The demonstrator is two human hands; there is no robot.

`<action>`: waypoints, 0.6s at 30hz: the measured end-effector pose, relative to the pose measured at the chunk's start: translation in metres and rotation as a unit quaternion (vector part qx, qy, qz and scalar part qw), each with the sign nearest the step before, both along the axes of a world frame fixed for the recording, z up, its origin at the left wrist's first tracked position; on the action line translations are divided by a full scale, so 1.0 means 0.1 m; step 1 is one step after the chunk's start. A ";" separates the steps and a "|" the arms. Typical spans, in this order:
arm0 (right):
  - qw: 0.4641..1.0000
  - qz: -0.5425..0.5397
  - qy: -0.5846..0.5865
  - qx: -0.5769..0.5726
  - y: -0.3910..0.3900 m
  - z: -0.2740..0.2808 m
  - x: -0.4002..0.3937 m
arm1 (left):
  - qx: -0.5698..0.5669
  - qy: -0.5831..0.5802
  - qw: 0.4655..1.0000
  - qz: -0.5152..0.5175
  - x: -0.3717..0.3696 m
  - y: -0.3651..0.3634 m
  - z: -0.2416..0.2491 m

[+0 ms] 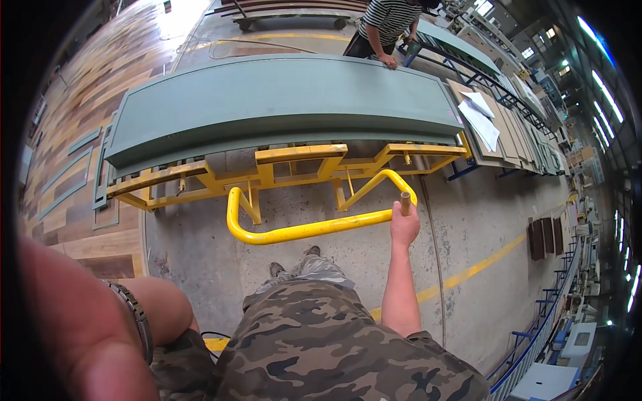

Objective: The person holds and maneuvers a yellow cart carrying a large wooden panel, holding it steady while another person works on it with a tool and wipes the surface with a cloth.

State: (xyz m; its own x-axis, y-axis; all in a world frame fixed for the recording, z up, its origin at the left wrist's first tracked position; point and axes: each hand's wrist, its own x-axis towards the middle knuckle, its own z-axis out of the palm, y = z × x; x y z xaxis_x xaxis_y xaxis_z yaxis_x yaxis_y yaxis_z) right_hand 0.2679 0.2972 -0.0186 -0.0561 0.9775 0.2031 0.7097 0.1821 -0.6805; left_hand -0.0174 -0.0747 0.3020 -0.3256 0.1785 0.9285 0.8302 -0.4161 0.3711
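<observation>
Right hand clenched around a small wooden stick beside the yellow cart handle.
Left hand looms blurred and cropped; its grip cannot be told.

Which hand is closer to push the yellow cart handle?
Probably the right hand: it is already at the yellow cart handle, fingers around a short brown stick. The left hand is pulled back close to the camera, well away from the handle.

Green panel, white papers, striped-shirt co-worker
</observation>
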 end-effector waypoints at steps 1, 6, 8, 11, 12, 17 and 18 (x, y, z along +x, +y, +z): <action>1.000 0.001 0.001 0.006 0.01 0.00 0.00 | 0.002 0.000 1.000 0.002 0.01 0.01 -0.01; 1.000 -0.006 0.001 -0.007 0.00 0.00 0.01 | -0.016 0.010 1.000 0.002 0.02 -0.03 0.10; 1.000 0.000 -0.005 -0.001 0.01 0.02 0.00 | -0.018 0.020 1.000 0.005 0.00 -0.04 0.16; 0.999 0.003 0.001 -0.039 -0.01 0.07 0.02 | -0.022 0.036 0.999 0.010 -0.01 -0.06 0.23; 0.999 0.001 -0.008 -0.048 0.00 0.06 0.02 | -0.023 0.042 0.999 0.014 -0.01 -0.08 0.25; 0.999 0.000 -0.015 -0.030 0.02 0.02 0.03 | -0.009 0.046 0.998 0.040 0.05 -0.07 0.27; 1.000 -0.004 -0.016 -0.020 0.03 0.01 0.01 | -0.004 0.045 0.998 0.048 0.09 -0.06 0.26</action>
